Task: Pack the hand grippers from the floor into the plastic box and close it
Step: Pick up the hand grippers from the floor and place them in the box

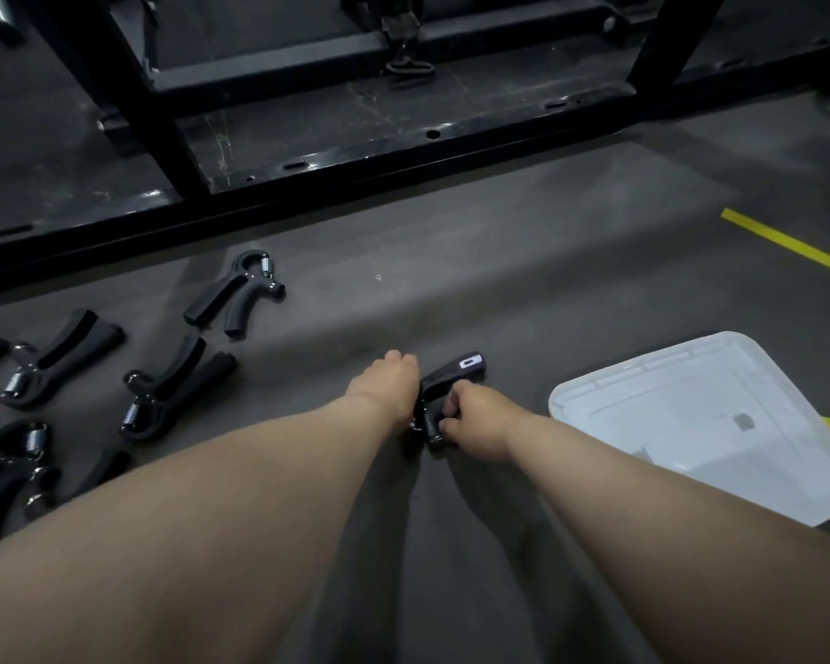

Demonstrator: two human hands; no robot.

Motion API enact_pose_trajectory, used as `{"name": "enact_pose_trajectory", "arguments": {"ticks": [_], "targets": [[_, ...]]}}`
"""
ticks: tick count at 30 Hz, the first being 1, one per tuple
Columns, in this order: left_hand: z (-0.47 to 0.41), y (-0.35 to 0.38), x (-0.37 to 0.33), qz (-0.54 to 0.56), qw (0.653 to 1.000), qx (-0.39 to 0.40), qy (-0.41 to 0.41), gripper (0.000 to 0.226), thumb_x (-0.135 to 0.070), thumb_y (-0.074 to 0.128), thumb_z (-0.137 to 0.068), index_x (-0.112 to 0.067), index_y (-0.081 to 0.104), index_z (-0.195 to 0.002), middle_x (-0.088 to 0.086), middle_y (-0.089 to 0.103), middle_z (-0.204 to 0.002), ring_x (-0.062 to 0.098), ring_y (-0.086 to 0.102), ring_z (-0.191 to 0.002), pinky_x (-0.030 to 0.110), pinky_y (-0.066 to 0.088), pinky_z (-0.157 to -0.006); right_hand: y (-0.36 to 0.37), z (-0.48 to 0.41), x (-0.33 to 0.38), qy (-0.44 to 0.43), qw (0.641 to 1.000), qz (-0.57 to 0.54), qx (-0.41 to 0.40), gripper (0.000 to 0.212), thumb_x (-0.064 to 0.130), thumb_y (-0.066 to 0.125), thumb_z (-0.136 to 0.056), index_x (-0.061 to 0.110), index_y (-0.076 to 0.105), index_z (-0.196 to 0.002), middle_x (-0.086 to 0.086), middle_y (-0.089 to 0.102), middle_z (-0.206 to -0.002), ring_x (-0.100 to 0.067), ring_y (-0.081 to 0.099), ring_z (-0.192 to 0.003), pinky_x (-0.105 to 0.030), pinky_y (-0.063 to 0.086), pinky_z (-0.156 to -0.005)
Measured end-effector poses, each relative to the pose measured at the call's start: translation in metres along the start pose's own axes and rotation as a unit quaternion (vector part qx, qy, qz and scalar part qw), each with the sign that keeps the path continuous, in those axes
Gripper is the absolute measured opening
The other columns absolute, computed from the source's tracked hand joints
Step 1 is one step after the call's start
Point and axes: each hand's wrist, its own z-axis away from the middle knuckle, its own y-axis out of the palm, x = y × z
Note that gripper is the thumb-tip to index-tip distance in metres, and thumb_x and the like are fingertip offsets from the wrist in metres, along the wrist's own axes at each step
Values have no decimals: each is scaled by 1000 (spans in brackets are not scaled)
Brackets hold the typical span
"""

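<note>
Two bare forearms reach forward over a dark grey floor [547,261]. Between the hands is a black plastic hand gripper with a small white label [451,376]. Its labelled handle points away from the person and slightly right, and its metal spring end lies toward the person.

The right hand [475,424] has its fingers curled round the spring end. The left hand [386,383] is curled in a loose fist touching the gripper's other side. Its fingers are hidden, so whether it grips anything cannot be told.

A white rectangular plastic box [643,371] sits open on the floor, near the held gripper and to its right, with one corner turned toward the hands. No lid is on it, and no gripper shows in the visible part of its inside. The right hand is the nearer one, so the carry is probably a short sweep to the right.

Several other black hand grippers with steel springs [240,294] lie scattered along the floor's left side, well apart from the box. Beyond them stands a black metal frame [307,151]. A strip of yellow tape [782,239] marks the floor at far right.
</note>
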Motion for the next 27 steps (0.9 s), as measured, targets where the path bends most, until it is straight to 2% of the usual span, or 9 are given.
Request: {"name": "enact_pose_trajectory", "arguments": {"ticks": [2,5,7,9,12,16,19,22,27], "targets": [[8,-4,0,-37,999,-7,32,39,-6,61,-86,-9,48,-122,12,45,-125,35,49,-119,45,44,-92,-7,14,-5,-11,999,37,-19,13,23,51,-92,18,51,-104,-7,60,-112,-29,58,-102,-34,46,-84],[21,-13,-4,-77,992,10,97,34,-4,58,-87,-12,52,-120,11,49,-123,35,55,-113,41,45,-87,-23,33,-16,-32,981,132,-139,32,21,48,-93,15,47,-124,-12,49,-125,-33,47,-116,-39,42,-95],[31,-21,-12,-86,984,26,151,34,-4,60,-85,-16,55,-117,8,51,-118,33,59,-106,36,44,-80,-36,46,-22,-45,966,192,-165,41,30,50,-93,15,45,-132,-12,42,-129,-33,39,-121,-39,37,-102],[41,-28,-26,-82,977,17,196,31,-6,62,-85,-21,55,-112,4,52,-114,29,60,-100,32,43,-76,-51,63,-29,-58,969,209,-121,43,38,51,-94,17,48,-132,-10,44,-129,-33,41,-122,-38,37,-102],[56,-36,-53,-58,967,-7,247,29,-9,61,-88,-29,55,-108,-3,52,-110,23,59,-96,29,44,-77,-72,101,-41,-90,978,187,-25,32,41,54,-94,17,52,-115,-10,57,-112,-31,57,-102,-33,45,-81],[84,-48,-107,-13,953,-17,302,26,-9,59,-89,-25,61,-110,-6,53,-106,20,57,-97,33,48,-85,-89,168,-69,-106,968,228,-2,27,42,48,-98,17,40,-101,-4,55,-95,-23,49,-81,-31,36,-71],[113,-57,-155,23,948,-32,317,22,-12,59,-90,-17,68,-109,0,66,-104,21,61,-96,32,49,-85,-105,226,-97,-83,974,205,-37,25,41,46,-99,16,44,-100,1,53,-85,-21,50,-79,-32,35,-69],[142,-61,-202,75,940,-41,329,15,-17,60,-93,-19,67,-106,-4,66,-91,18,64,-77,32,54,-76,-116,286,-128,-50,984,157,-71,25,41,48,-98,16,46,-95,1,53,-81,-20,50,-72,-33,35,-60],[179,-63,-273,119,927,14,356,17,-18,62,-90,-29,67,-102,-5,68,-88,25,71,-77,41,61,-67,-117,360,-183,-12,994,50,-96,28,47,51,-95,19,50,-93,-3,58,-86,-22,56,-78,-41,48,-73]]}}
